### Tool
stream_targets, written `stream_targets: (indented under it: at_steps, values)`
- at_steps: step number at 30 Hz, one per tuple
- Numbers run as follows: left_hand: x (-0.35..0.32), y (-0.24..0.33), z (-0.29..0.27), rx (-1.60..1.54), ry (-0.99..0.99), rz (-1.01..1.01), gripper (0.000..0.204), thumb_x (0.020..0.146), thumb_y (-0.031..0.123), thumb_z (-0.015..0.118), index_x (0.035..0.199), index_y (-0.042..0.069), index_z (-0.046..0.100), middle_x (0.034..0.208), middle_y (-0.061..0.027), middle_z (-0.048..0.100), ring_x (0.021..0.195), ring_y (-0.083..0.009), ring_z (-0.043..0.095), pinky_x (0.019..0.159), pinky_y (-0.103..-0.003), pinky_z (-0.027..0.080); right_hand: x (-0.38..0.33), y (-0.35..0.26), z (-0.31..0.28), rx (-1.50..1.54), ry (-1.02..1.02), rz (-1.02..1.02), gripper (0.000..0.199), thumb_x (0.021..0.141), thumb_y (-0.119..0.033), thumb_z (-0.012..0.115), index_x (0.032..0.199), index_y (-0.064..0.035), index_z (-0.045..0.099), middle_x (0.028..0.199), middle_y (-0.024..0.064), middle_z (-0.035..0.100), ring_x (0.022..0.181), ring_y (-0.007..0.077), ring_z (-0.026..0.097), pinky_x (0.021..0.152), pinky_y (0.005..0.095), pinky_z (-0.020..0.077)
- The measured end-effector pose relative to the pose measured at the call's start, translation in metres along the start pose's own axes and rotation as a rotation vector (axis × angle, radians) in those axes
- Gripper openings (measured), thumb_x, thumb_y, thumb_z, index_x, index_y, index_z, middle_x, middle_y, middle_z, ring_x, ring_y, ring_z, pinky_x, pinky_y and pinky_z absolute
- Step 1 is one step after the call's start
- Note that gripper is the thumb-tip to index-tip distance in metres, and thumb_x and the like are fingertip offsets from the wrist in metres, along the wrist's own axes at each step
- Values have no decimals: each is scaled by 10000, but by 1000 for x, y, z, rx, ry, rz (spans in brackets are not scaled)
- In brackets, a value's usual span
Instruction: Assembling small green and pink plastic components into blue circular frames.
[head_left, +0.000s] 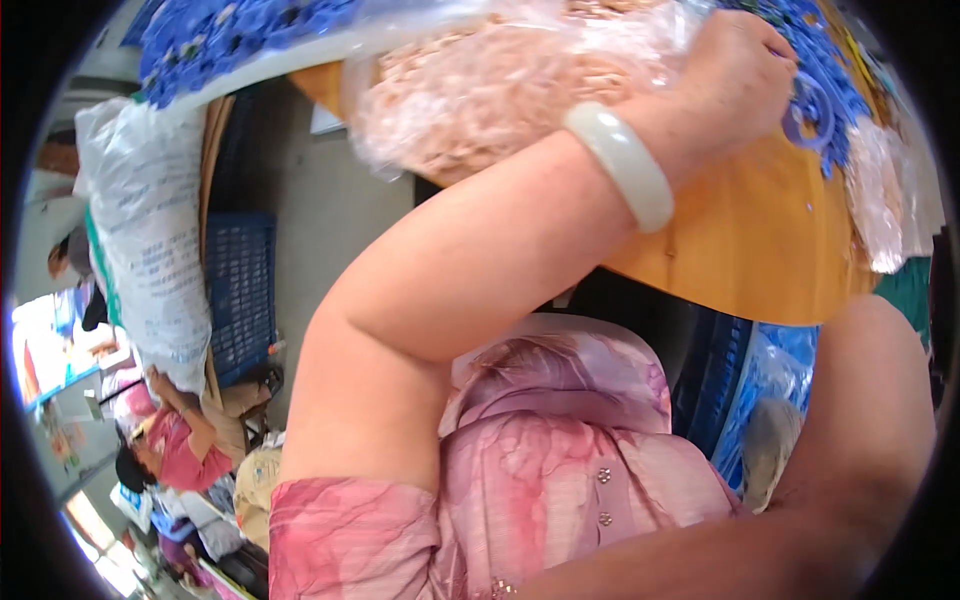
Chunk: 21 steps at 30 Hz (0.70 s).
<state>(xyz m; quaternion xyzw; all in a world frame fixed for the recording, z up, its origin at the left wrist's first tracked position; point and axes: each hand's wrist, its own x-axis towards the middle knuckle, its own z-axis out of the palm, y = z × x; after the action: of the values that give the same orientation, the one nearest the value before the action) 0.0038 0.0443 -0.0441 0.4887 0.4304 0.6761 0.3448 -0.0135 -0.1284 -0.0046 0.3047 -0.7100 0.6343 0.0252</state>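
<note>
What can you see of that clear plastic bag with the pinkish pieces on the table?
The clear plastic bag is thin, crinkled and glossy, bulging with small pale pink pieces. It lies on the wooden table at its near edge, partly overhanging it. The left forearm, wearing a pale bangle, crosses in front of it and seems to press against it. Blue plastic parts lie just behind it.
</note>
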Motion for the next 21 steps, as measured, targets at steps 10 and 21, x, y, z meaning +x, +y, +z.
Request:
stream_targets:
  at_steps: [10, 21]
  values:
    - [-11, 38, -16, -251, -193, -366, 221, 894, 77, 520, 1067, -39, 593, 905, -53, 568, 790, -136, 571, 731, -280, 523, -57, -63, -30, -201, 92, 231, 143, 701, -139, 632, 661, -3, 616, 601, 157, 576, 495, 158, 511, 467, 355, 423]
    - [-6, 59, -17, -389, -14, -330, 186, 905, 21, 499, 1061, 3, 598, 893, -30, 585, 795, -90, 578, 711, -244, 518, -248, -133, -98, -926, 1337, 977, 133, 841, -100, 574, 819, 17, 634, 675, 23, 595, 617, 77, 545, 568, 237, 423]
